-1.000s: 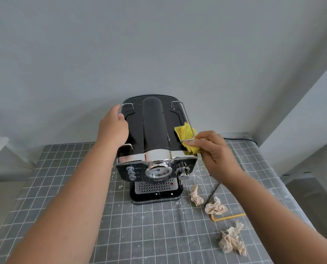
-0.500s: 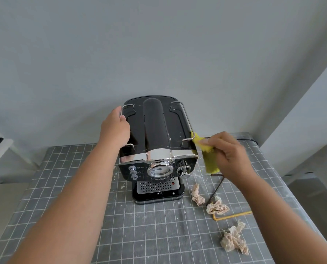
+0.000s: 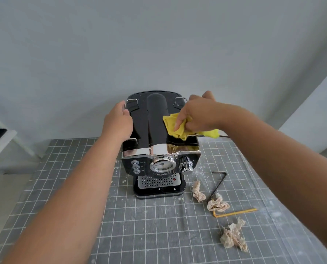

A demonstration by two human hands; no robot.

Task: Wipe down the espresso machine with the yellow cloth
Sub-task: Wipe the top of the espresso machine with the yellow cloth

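A black and chrome espresso machine (image 3: 157, 130) stands on the grey gridded table, its front facing me. My left hand (image 3: 117, 124) grips its top left edge by the chrome rail. My right hand (image 3: 196, 116) presses the yellow cloth (image 3: 175, 126) flat onto the right half of the machine's top. One end of the cloth hangs over the right edge beneath my wrist. The right chrome rail is mostly hidden by the hand and cloth.
To the right of the machine lie three crumpled beige paper scraps (image 3: 217, 204), a black hex key (image 3: 219, 184) and a yellow bent rod (image 3: 235, 212). The table's gridded mat (image 3: 149, 225) carries white dust. A wall stands close behind the machine.
My right hand has carried the cloth from the machine's right side up and leftward onto its top. The left hand has stayed on the left edge.
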